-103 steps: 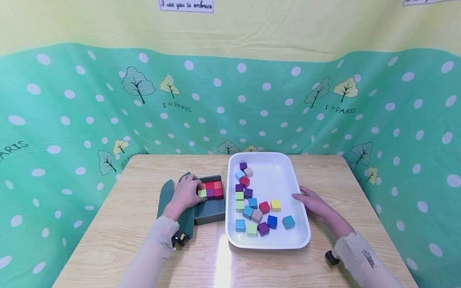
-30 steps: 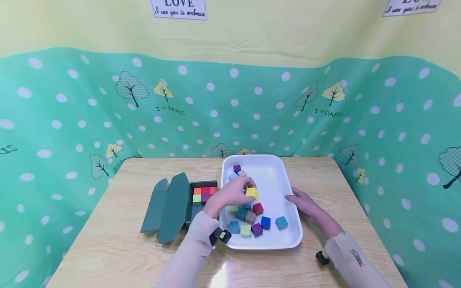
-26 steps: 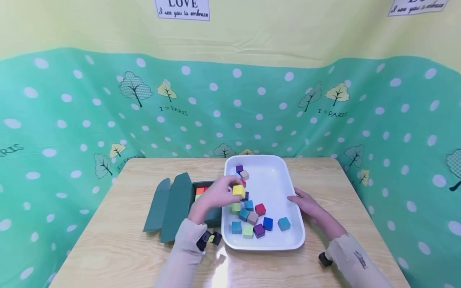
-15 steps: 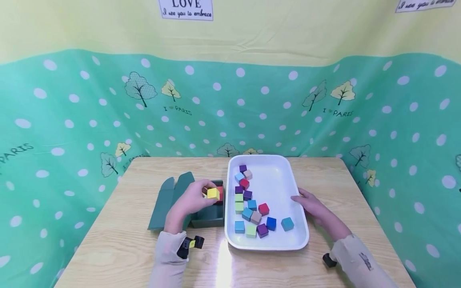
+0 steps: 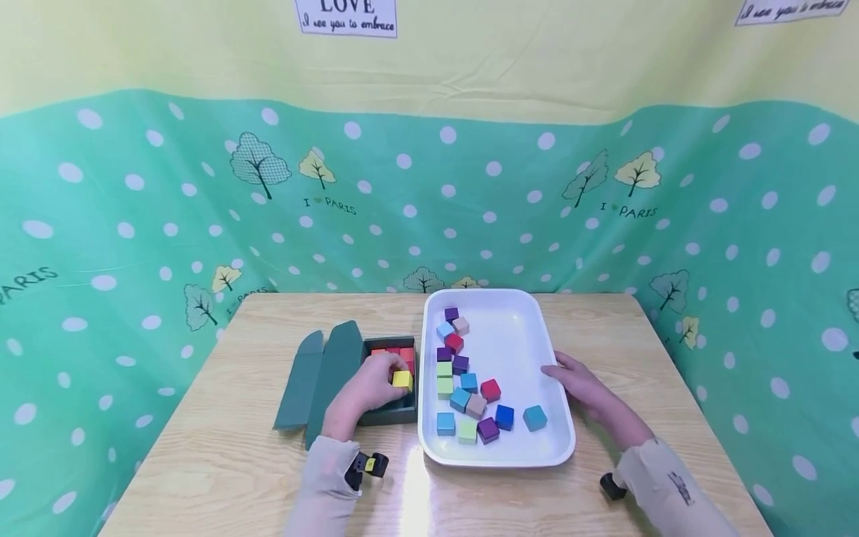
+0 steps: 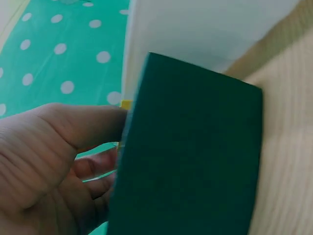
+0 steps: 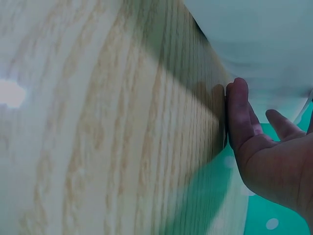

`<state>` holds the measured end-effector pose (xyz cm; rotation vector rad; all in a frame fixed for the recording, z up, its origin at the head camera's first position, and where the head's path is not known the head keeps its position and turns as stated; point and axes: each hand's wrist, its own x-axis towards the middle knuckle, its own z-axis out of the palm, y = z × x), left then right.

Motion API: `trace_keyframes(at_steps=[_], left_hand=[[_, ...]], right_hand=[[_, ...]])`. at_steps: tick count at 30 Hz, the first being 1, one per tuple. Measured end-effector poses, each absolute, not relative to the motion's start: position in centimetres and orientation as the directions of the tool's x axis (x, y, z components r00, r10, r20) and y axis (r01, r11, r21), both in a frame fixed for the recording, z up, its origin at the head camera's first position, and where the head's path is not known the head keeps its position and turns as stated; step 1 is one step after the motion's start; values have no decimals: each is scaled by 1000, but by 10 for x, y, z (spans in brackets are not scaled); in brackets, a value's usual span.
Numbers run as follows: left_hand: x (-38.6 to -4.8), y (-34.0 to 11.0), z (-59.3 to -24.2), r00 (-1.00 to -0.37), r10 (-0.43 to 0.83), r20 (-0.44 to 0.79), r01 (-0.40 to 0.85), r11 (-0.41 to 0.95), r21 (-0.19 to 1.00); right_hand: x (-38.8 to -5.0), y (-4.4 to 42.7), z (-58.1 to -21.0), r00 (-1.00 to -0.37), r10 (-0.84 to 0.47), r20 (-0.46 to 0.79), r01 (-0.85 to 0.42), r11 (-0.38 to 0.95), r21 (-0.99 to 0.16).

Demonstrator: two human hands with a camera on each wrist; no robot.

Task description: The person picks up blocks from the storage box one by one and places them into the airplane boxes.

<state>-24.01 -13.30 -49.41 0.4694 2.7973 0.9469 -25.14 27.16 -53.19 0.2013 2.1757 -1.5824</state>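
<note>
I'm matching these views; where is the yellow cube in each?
Head: yellow cube just left of centre, below the middle, pinched by the left hand.
Left wrist: slivers left of centre, mostly hidden by the dark green box.
Right wrist: not in it.
Shared landmark: polka-dotted green cloth.

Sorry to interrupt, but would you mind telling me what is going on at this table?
A person's left hand pinches a yellow cube at the open green box, where some reddish cubes sit toward the far side. Whether the yellow one has touched down, I cannot tell. The right hand rests at the right side of the white tray, which holds many loose cubes of mixed colours.
</note>
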Motion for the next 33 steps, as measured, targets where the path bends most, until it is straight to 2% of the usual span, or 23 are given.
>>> trace_keyframes(at_steps=[15, 29, 33], left_hand=[[-235, -123, -521, -974, 222, 42, 219, 880, 422], [-236, -119, -524, -980, 190, 53, 192, 856, 479], [-234, -118, -523, -988, 153, 25, 145, 854, 500]], right_hand=[[-249, 270, -536, -901, -119, -418, 365, 316, -876], [-248, 267, -536, -904, -97, -417, 375, 289, -881], [-247, 268, -537, -903, -98, -418, 375, 293, -879]])
